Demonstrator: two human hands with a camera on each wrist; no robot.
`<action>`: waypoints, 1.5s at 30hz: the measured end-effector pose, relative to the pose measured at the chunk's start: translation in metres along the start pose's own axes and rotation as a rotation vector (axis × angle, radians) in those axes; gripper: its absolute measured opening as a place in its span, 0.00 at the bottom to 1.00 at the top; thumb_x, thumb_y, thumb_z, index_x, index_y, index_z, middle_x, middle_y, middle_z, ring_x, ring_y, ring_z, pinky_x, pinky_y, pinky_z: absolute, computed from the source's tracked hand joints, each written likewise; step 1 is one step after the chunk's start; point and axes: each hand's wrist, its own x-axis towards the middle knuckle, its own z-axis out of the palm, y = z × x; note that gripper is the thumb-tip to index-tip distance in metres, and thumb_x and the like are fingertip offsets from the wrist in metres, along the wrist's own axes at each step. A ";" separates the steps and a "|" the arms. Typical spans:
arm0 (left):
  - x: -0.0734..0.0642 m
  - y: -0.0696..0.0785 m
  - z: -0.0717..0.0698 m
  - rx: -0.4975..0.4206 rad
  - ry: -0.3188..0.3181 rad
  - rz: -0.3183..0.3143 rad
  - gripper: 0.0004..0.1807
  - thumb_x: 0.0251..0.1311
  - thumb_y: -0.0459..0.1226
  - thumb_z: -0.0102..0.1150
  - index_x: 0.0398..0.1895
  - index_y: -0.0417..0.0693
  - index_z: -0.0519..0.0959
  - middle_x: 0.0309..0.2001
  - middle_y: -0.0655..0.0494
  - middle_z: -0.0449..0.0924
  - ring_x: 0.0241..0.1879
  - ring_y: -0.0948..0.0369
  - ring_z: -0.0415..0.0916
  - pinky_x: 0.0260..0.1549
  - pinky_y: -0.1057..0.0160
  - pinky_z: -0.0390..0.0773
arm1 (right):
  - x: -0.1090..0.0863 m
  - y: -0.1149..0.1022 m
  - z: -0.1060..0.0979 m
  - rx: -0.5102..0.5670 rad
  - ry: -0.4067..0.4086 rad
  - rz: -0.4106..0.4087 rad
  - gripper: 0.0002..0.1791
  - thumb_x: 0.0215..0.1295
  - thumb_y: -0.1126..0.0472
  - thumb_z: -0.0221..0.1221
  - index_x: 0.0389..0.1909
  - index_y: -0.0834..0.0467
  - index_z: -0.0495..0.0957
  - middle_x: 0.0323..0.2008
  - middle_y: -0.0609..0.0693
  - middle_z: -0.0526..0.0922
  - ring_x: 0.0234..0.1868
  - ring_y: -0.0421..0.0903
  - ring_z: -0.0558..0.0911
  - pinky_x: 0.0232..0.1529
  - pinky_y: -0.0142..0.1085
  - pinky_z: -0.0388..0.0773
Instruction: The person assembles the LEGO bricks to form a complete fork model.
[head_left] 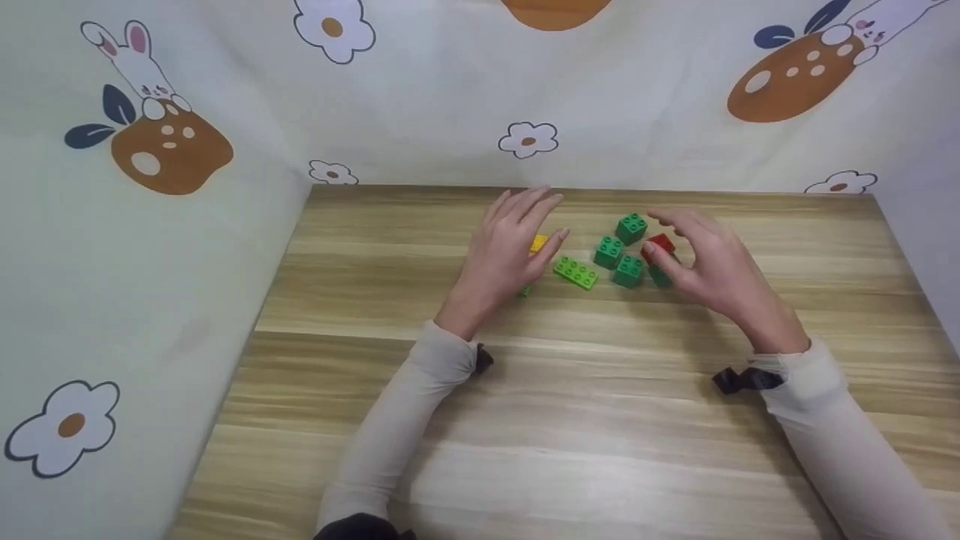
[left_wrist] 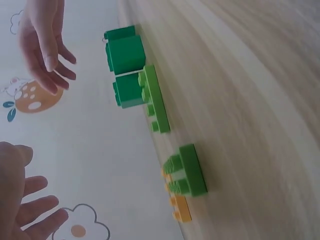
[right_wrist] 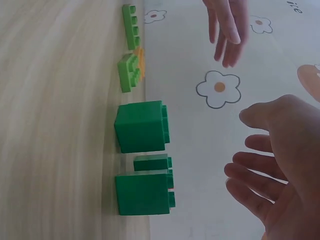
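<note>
My left hand (head_left: 510, 240) hovers over the left end of the bricks, its fingers loosely extended and holding nothing. Beneath it, partly hidden, lie a yellow brick (head_left: 538, 243) and a small light green brick (left_wrist: 192, 170). A flat light green brick (head_left: 576, 271) with two rows of studs lies just right of its thumb. Over the right end hovers my right hand (head_left: 709, 262), fingers spread and empty. Its thumb overlaps a red brick (head_left: 660, 246) in the head view. Several dark green cube bricks (head_left: 608, 252) stand in a cluster left of that hand, one partly covered by it.
The wood-grain table (head_left: 562, 420) stretches in front of the bricks toward the person. Cloth walls with rabbit and flower prints stand at the back (head_left: 435, 97) and along the left side (head_left: 150, 285). Dark straps (head_left: 746, 379) sit at both wrists.
</note>
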 end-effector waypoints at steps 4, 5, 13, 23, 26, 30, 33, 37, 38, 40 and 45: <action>0.003 0.007 0.006 -0.023 -0.031 0.019 0.28 0.82 0.54 0.53 0.76 0.51 0.76 0.77 0.53 0.76 0.78 0.57 0.70 0.85 0.53 0.57 | -0.001 -0.001 0.004 -0.019 -0.041 -0.006 0.26 0.73 0.57 0.71 0.68 0.60 0.81 0.61 0.60 0.87 0.60 0.58 0.86 0.61 0.59 0.84; 0.004 0.008 0.009 -0.028 -0.036 0.025 0.28 0.82 0.54 0.53 0.75 0.50 0.76 0.76 0.53 0.76 0.78 0.57 0.71 0.85 0.53 0.57 | -0.001 -0.001 0.005 -0.022 -0.050 -0.014 0.25 0.73 0.57 0.71 0.67 0.60 0.82 0.60 0.60 0.88 0.60 0.58 0.87 0.60 0.59 0.84; 0.010 0.016 0.025 -0.097 -0.095 0.057 0.24 0.80 0.46 0.58 0.72 0.45 0.78 0.70 0.50 0.82 0.72 0.54 0.78 0.77 0.56 0.73 | -0.002 -0.002 0.009 0.011 -0.105 -0.079 0.18 0.71 0.62 0.72 0.59 0.60 0.86 0.53 0.57 0.90 0.53 0.58 0.88 0.56 0.56 0.86; 0.021 0.027 0.043 -0.178 -0.307 0.063 0.26 0.81 0.45 0.59 0.76 0.49 0.74 0.74 0.52 0.78 0.75 0.56 0.73 0.78 0.59 0.70 | -0.004 0.000 0.012 0.030 -0.190 -0.072 0.17 0.71 0.60 0.73 0.57 0.59 0.87 0.51 0.57 0.91 0.53 0.55 0.87 0.56 0.55 0.85; 0.025 0.029 0.049 -0.197 -0.345 0.061 0.27 0.80 0.45 0.61 0.77 0.48 0.74 0.74 0.53 0.77 0.76 0.57 0.72 0.79 0.59 0.70 | -0.004 0.001 0.014 0.021 -0.202 -0.070 0.17 0.70 0.60 0.73 0.57 0.59 0.87 0.51 0.56 0.91 0.52 0.54 0.87 0.54 0.53 0.85; 0.030 0.031 0.057 -0.212 -0.354 0.051 0.28 0.78 0.43 0.63 0.76 0.45 0.74 0.75 0.49 0.77 0.75 0.55 0.73 0.78 0.59 0.70 | -0.003 0.003 0.016 0.031 -0.204 -0.082 0.18 0.68 0.62 0.74 0.57 0.59 0.87 0.52 0.56 0.90 0.53 0.54 0.87 0.54 0.53 0.85; 0.030 0.032 0.063 -0.210 -0.357 0.038 0.28 0.77 0.43 0.64 0.76 0.45 0.74 0.74 0.49 0.77 0.75 0.55 0.74 0.77 0.59 0.71 | -0.003 0.004 0.020 0.037 -0.197 -0.111 0.19 0.66 0.64 0.75 0.56 0.61 0.87 0.52 0.56 0.90 0.54 0.56 0.87 0.57 0.56 0.84; 0.028 0.033 0.068 -0.210 -0.365 0.033 0.27 0.78 0.42 0.64 0.76 0.47 0.75 0.74 0.51 0.78 0.74 0.56 0.75 0.76 0.60 0.72 | -0.005 0.005 0.024 0.028 -0.175 -0.152 0.19 0.63 0.64 0.77 0.54 0.63 0.88 0.50 0.58 0.91 0.53 0.58 0.88 0.58 0.58 0.82; 0.028 0.033 0.069 -0.207 -0.362 0.037 0.27 0.78 0.42 0.64 0.76 0.47 0.75 0.73 0.51 0.78 0.73 0.56 0.75 0.76 0.60 0.73 | -0.005 0.005 0.025 0.024 -0.170 -0.156 0.19 0.62 0.64 0.78 0.53 0.63 0.88 0.50 0.58 0.91 0.53 0.58 0.88 0.58 0.58 0.82; 0.028 0.034 0.071 -0.201 -0.350 0.041 0.26 0.77 0.41 0.64 0.75 0.47 0.76 0.72 0.52 0.79 0.72 0.56 0.76 0.75 0.60 0.74 | -0.005 0.005 0.026 0.014 -0.167 -0.156 0.19 0.61 0.64 0.78 0.52 0.62 0.88 0.49 0.58 0.92 0.53 0.58 0.88 0.58 0.58 0.81; 0.027 0.035 0.070 -0.182 -0.333 0.040 0.24 0.77 0.39 0.65 0.73 0.47 0.78 0.67 0.52 0.80 0.66 0.58 0.79 0.70 0.62 0.78 | -0.007 0.004 0.027 -0.012 -0.191 -0.116 0.21 0.61 0.62 0.78 0.54 0.61 0.88 0.51 0.58 0.91 0.56 0.60 0.86 0.61 0.60 0.73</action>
